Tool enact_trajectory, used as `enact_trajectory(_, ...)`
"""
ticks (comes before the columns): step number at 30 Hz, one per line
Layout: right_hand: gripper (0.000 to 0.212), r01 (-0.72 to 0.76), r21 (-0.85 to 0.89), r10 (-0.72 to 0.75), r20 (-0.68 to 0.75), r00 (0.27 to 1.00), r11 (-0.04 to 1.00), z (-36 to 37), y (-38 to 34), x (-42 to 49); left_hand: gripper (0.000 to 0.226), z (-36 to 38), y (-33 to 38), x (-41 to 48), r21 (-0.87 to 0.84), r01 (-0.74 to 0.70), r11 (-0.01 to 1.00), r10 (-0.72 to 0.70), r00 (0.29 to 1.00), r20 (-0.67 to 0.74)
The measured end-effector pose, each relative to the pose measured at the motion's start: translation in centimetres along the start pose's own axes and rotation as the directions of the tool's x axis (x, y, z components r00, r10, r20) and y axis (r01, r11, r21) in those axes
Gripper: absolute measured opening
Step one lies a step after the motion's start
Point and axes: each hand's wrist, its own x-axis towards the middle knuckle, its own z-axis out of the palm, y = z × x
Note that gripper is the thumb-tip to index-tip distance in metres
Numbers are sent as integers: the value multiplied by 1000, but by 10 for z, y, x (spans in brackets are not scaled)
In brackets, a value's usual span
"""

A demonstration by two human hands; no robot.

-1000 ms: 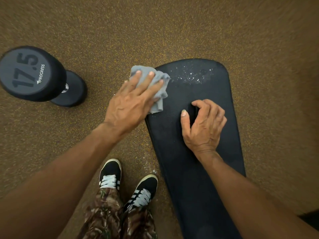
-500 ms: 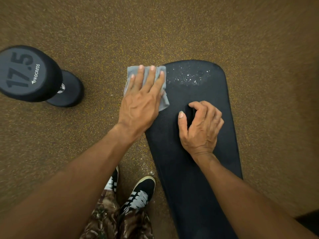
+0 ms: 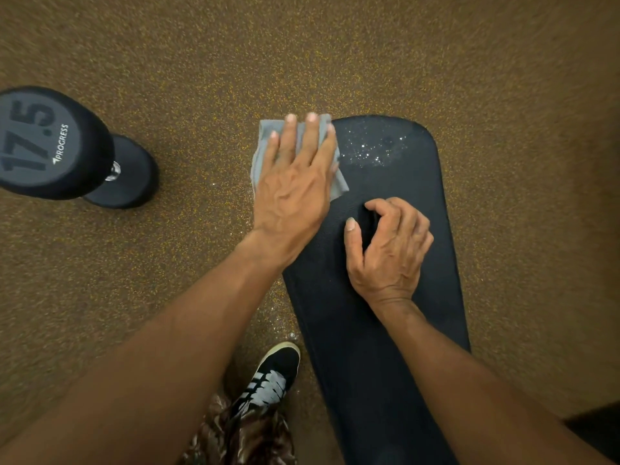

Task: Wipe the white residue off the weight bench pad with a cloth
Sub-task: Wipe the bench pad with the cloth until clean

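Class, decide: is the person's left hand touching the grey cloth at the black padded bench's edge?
Touching. The head view shows the left hand lying flat on the grey cloth, its straight fingers covering most of it.

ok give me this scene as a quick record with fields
left hand: flat, presses grey cloth on far left edge of bench pad
right hand: fingers curled, rests on bench pad
white residue: speckled at pad's far end, right of cloth
dumbbell: on floor, left, marked 17.5
shoe: beside pad
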Motion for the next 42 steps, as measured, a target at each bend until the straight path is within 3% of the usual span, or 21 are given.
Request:
enact_trajectory(2, 38, 1, 0, -1, -2, 1000, 1000, 0, 1, -1, 50, -2, -18, -19, 69, -179, 981, 178, 984, 25)
enact_trajectory(4, 38, 5, -1, -5, -4, 1000, 1000, 0, 1, 0, 50, -7, -38, -29, 111, -252, 961, 248, 967, 52)
enact_trajectory(10, 38, 1, -13, -1, -3, 1000, 1000, 1, 0, 0, 49, -3, -8, 11, -7, -14, 1000, 14, 999, 35)
enact_trajectory(12, 38, 4, -18, -4, -3, 1000, 1000, 1, 0, 0, 48, 0, -1, 9, 19, -60, 998, 59, 998, 23)
enact_trajectory(15, 38, 2, -14, -2, 2, 1000, 1000, 1, 0, 0, 48, -2, -19, -14, 66, -277, 959, 273, 960, 55)
enact_trajectory(17, 38, -2, -17, 2, 3, 1000, 1000, 0, -1, 0, 50, -7, -33, -23, 77, -338, 938, 333, 940, 72)
enact_trajectory(24, 47, 5, -53, -5, 11, 1000, 999, -1, -1, -1, 51, -2, -2, 8, 100, -127, 987, 119, 990, 79)
enact_trajectory(29, 51, 5, -29, -5, -2, 1000, 1000, -2, -1, -1, 51, -4, -18, -18, 148, -364, 920, 346, 929, 131)
enact_trajectory(34, 66, -42, -144, 42, -3, 999, 989, -3, -3, 0, 56, -9, -26, 3, 170, -273, 947, 253, 959, 130)
enact_trajectory(38, 81, -95, -250, 122, 94, 988, 964, -1, -6, 2, 52, 1, 5, 39, 85, -152, 985, 142, 983, 119)
enact_trajectory(42, 85, -113, -274, 156, 140, 978, 955, 0, -6, 3, 50, 3, 1, 25, 167, -345, 923, 323, 935, 146)
